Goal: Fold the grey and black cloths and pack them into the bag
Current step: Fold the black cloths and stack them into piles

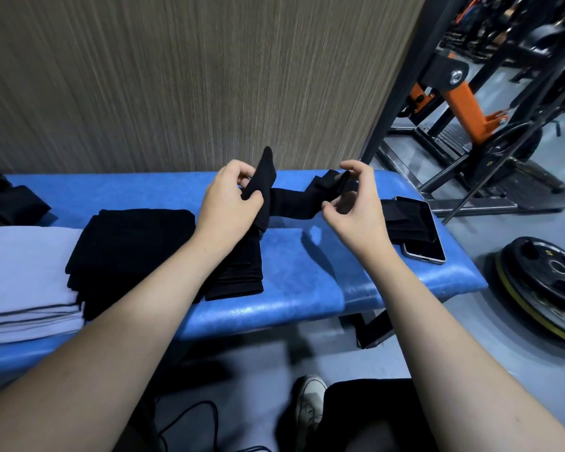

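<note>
Fingers (252, 197) around limp, narrow black cloth (291, 203)

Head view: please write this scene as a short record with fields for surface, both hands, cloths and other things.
surface: blue bench
left hand: pinches one end of a narrow black cloth
right hand: fingers curled at the other end of that cloth
folded cloths: black pile beside grey pile, both on the bench
phone: on the bench at the right, partly under a black cloth
floor: weight plate at the right
bag: not clearly visible
</note>
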Tool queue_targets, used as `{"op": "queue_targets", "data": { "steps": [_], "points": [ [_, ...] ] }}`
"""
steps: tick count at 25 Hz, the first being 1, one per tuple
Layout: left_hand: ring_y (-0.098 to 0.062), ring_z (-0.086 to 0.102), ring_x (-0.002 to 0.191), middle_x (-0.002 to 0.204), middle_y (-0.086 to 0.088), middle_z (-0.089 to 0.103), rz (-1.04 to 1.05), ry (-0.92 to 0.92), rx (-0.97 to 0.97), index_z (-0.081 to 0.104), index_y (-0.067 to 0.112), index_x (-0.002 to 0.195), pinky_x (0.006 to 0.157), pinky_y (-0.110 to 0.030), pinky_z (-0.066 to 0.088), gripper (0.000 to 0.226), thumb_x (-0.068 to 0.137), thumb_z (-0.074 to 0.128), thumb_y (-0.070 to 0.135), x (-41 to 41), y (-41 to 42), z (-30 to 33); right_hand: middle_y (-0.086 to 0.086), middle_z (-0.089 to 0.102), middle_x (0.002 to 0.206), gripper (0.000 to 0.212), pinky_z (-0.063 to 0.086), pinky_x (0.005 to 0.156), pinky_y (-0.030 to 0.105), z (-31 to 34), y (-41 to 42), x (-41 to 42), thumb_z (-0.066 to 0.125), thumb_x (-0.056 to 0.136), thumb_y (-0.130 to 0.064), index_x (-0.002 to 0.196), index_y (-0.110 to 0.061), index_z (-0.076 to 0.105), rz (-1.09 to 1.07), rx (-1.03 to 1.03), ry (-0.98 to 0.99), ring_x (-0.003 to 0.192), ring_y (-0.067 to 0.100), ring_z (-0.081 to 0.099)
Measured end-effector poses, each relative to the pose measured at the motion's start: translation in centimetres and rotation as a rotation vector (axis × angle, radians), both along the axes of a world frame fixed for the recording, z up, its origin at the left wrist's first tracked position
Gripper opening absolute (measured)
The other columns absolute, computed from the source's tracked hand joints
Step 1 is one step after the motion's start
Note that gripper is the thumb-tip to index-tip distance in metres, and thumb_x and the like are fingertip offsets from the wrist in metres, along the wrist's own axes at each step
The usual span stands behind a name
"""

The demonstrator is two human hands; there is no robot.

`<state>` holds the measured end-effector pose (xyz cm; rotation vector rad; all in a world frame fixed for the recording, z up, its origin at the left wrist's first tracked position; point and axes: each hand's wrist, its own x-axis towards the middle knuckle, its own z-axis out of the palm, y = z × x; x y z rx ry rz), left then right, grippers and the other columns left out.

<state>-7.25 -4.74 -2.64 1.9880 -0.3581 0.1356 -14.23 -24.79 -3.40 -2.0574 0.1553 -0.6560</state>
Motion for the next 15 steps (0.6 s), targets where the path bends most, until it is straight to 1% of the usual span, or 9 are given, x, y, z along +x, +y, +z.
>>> {"op": "queue_targets", "data": {
  "steps": [2,3,4,7,8,10,11,13,15],
  "points": [
    [-0.003,0.052,0.068,0.089,0.006,0.059,-0.007,0.020,0.009,0.056,0.022,0.096,0.063,-0.018,0.044,0.015,0.086,0.059,0.012,-0.3,-0.3,0.1,0.000,0.052,0.118,0.056,0.052,0.076,0.020,0.6,0.9,-0.2,0.063,0.083,0.006,0.131,-0.016,0.042,0.067,0.088,-0.048,0.083,0.031,0.060],
    [-0.002,0.051,0.063,0.087,0.006,0.059,-0.020,0.028,0.011,0.055,0.021,0.095,0.059,-0.015,0.042,0.014,0.086,0.059,0.011,-0.5,-0.4,0.1,0.004,0.053,0.121,0.055,0.053,0.077,0.022,0.9,1.5,-0.4,0.063,0.083,0.008,0.130,-0.015,0.043,0.099,0.102,-0.077,0.086,0.032,0.060],
    [-0.004,0.054,0.060,0.085,0.004,0.061,-0.038,0.034,0.009,0.054,0.021,0.093,0.057,-0.015,0.043,0.013,0.086,0.059,0.011,-0.7,-0.5,0.2,0.006,0.052,0.123,0.055,0.053,0.078,0.023,1.2,2.0,-0.5,0.063,0.083,0.008,0.129,-0.014,0.043,0.129,0.097,-0.100,0.087,0.031,0.061],
    [-0.014,0.061,0.058,0.083,0.002,0.067,-0.128,0.043,0.023,0.049,0.024,0.089,0.056,-0.026,0.046,0.014,0.089,0.059,0.013,-1.2,-1.0,0.2,0.008,0.051,0.127,0.054,0.052,0.081,0.024,1.4,3.2,-0.4,0.062,0.081,0.007,0.128,-0.015,0.045,0.206,0.059,-0.120,0.093,0.026,0.062],
    [-0.015,0.059,0.058,0.087,0.007,0.067,-0.173,0.045,0.043,0.047,0.025,0.088,0.057,-0.026,0.045,0.016,0.090,0.058,0.014,-1.3,-1.2,0.1,0.008,0.050,0.128,0.054,0.053,0.083,0.026,1.4,3.5,-0.3,0.061,0.081,0.006,0.128,-0.016,0.046,0.228,0.055,-0.117,0.098,0.026,0.062],
    [-0.016,0.056,0.065,0.096,0.017,0.063,-0.274,0.103,0.035,0.045,0.027,0.087,0.064,-0.027,0.043,0.018,0.092,0.058,0.016,-1.2,-1.5,-0.3,0.008,0.049,0.128,0.052,0.053,0.084,0.029,1.3,3.9,-0.1,0.059,0.080,0.005,0.125,-0.020,0.048,0.256,0.067,-0.115,0.105,0.026,0.061],
    [-0.017,0.055,0.069,0.096,0.019,0.060,-0.330,0.163,-0.028,0.045,0.027,0.087,0.067,-0.030,0.043,0.017,0.092,0.059,0.020,-1.2,-1.5,-0.3,0.009,0.050,0.127,0.051,0.052,0.084,0.028,1.4,4.0,-0.1,0.058,0.080,0.005,0.123,-0.021,0.049,0.263,0.082,-0.118,0.106,0.025,0.060],
    [-0.018,0.055,0.075,0.095,0.013,0.056,-0.446,0.286,-0.219,0.046,0.024,0.088,0.068,-0.036,0.042,0.016,0.090,0.061,0.025,-1.1,-1.3,-0.2,0.013,0.050,0.123,0.050,0.050,0.083,0.023,1.6,4.1,-0.2,0.056,0.079,0.008,0.120,-0.019,0.051,0.265,0.104,-0.138,0.107,0.023,0.057],
    [-0.013,0.056,0.078,0.090,0.008,0.053,-0.526,0.372,-0.354,0.051,0.023,0.091,0.070,-0.033,0.042,0.011,0.093,0.061,0.027,-1.1,-1.2,0.3,0.013,0.050,0.120,0.048,0.049,0.083,0.022,1.8,4.0,-0.3,0.057,0.078,0.011,0.117,-0.017,0.053,0.253,0.082,-0.167,0.111,0.024,0.055]
  ]
}}
